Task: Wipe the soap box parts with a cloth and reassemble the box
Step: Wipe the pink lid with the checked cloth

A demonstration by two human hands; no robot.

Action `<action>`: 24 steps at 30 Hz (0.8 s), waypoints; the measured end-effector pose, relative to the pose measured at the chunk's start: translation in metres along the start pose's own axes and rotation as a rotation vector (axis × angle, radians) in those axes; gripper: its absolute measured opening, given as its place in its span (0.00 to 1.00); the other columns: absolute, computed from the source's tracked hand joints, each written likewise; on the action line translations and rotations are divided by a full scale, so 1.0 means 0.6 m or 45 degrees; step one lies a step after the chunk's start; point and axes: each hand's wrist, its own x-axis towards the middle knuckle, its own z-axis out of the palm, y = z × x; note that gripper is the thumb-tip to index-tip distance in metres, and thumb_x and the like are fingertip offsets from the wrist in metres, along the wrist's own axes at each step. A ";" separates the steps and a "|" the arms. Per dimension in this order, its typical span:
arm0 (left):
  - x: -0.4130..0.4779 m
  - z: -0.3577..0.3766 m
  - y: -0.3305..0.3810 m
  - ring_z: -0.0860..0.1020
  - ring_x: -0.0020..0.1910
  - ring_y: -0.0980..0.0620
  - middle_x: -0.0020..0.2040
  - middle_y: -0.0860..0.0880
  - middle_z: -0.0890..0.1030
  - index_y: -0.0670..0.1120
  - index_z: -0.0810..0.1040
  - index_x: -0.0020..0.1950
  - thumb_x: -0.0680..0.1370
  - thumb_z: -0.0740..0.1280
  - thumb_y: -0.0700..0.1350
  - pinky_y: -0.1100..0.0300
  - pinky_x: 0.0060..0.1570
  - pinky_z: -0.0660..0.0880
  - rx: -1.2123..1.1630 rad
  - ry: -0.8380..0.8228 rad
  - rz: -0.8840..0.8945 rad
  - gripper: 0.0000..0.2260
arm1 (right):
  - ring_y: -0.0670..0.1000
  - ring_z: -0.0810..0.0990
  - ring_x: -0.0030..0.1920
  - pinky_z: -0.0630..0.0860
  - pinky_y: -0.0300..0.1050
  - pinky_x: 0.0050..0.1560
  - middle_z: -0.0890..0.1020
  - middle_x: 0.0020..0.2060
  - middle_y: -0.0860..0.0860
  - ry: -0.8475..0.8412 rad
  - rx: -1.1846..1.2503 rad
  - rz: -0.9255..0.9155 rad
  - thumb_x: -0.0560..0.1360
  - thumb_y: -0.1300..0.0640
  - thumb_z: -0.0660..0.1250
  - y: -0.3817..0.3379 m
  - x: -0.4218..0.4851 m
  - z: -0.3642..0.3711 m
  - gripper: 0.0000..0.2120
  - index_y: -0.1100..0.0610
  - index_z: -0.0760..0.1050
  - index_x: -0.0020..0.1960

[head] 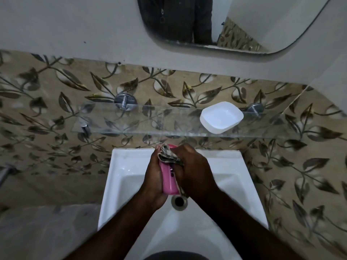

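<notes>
1. Pink soap box part is held on edge over a white sink, gripped from its left side by the left hand.
2. The right hand clenches a patterned cloth and presses it against the upper end of the pink piece. A tail of the fabric hangs down along the plastic.
3. The white soap box part lies open side up near the right end of a glass shelf, well apart from both hands.
4. The shelf runs across the wall just above the sink, fixed by round metal brackets.
5. The drain shows in the basin directly below the hands.
6. Brown leaf-patterned tiles cover the lower wall, with plain grey wall above them. A rounded mirror at the top reflects the person's dark clothing. The room is dimly lit.
</notes>
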 end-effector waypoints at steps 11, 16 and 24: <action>-0.002 -0.011 -0.006 0.84 0.36 0.45 0.39 0.40 0.84 0.41 0.82 0.48 0.79 0.56 0.62 0.55 0.41 0.78 -0.054 0.058 -0.095 0.27 | 0.55 0.81 0.49 0.79 0.49 0.45 0.80 0.51 0.50 -0.181 -0.056 -0.082 0.70 0.52 0.59 0.009 -0.048 0.017 0.18 0.50 0.79 0.57; -0.008 0.001 -0.022 0.83 0.46 0.46 0.48 0.42 0.84 0.45 0.80 0.56 0.80 0.54 0.61 0.55 0.46 0.78 -0.006 -0.052 -0.063 0.24 | 0.54 0.79 0.48 0.72 0.45 0.43 0.78 0.48 0.49 -0.045 -0.105 0.055 0.73 0.55 0.62 0.020 0.007 0.008 0.11 0.48 0.77 0.54; 0.012 -0.023 -0.013 0.84 0.40 0.46 0.44 0.42 0.85 0.41 0.77 0.60 0.76 0.56 0.65 0.54 0.41 0.78 0.095 0.044 0.048 0.31 | 0.52 0.80 0.43 0.71 0.41 0.42 0.82 0.41 0.50 -0.269 0.007 0.212 0.72 0.55 0.64 0.042 -0.039 0.021 0.05 0.52 0.78 0.45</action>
